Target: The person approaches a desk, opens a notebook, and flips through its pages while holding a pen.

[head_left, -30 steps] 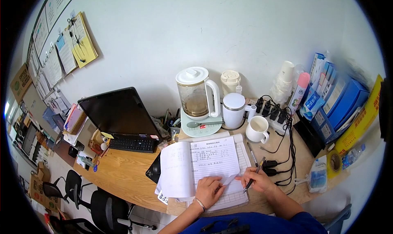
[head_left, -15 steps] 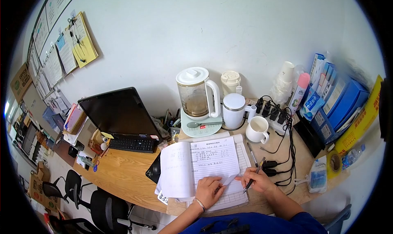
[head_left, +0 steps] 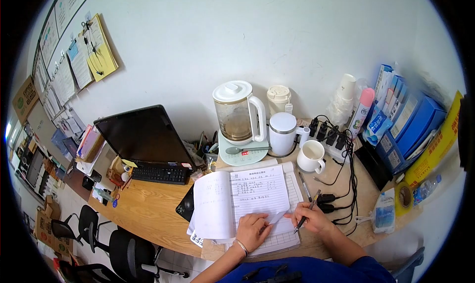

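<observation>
An open notebook (head_left: 213, 204) with handwriting on its lined right page (head_left: 260, 196) lies before me on the desk. My left hand (head_left: 253, 231), with a bangle at the wrist, rests on the lower part of that page, fingers extended. Beside those fingertips the page's lower right corner (head_left: 278, 217) is bent up. My right hand (head_left: 312, 218) grips a black pen (head_left: 300, 225) pointing down, and its fingertips are close to the bent corner; whether they touch it I cannot tell. Beneath the notebook are sheets with a printed grid (head_left: 295, 196).
A white mug (head_left: 311, 157), a lidded white cup (head_left: 282, 134) and a glass kettle (head_left: 235, 117) stand behind the notebook. Black cables (head_left: 352, 184) run down the right side. To the left are a monitor (head_left: 141, 137) and keyboard (head_left: 159, 173). Another pen (head_left: 303, 180) lies beside the notebook.
</observation>
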A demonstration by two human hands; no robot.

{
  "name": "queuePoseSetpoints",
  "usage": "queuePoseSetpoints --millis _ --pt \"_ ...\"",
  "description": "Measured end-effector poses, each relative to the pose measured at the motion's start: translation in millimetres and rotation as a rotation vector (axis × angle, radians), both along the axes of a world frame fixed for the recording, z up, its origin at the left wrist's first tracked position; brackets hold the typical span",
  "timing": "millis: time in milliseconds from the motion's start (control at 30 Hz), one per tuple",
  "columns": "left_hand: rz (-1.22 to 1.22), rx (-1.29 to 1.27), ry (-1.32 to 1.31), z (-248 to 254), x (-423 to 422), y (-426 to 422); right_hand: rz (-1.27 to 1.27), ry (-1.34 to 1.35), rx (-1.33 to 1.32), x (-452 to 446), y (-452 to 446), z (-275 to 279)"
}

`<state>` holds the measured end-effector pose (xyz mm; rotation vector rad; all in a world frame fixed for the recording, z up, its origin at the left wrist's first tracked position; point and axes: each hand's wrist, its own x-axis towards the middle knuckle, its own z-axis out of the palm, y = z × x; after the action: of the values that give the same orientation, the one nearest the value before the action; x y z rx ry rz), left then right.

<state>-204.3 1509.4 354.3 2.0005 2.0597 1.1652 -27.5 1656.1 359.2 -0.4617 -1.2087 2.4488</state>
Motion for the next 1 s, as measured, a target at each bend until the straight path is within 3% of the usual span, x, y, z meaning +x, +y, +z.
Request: queuePoseSetpoints --millis 1000 --pt "-0.006 0.02 0.005 1.2 0.4 -0.1 -0.005 0.011 -0.008 0.6 -0.7 0.0"
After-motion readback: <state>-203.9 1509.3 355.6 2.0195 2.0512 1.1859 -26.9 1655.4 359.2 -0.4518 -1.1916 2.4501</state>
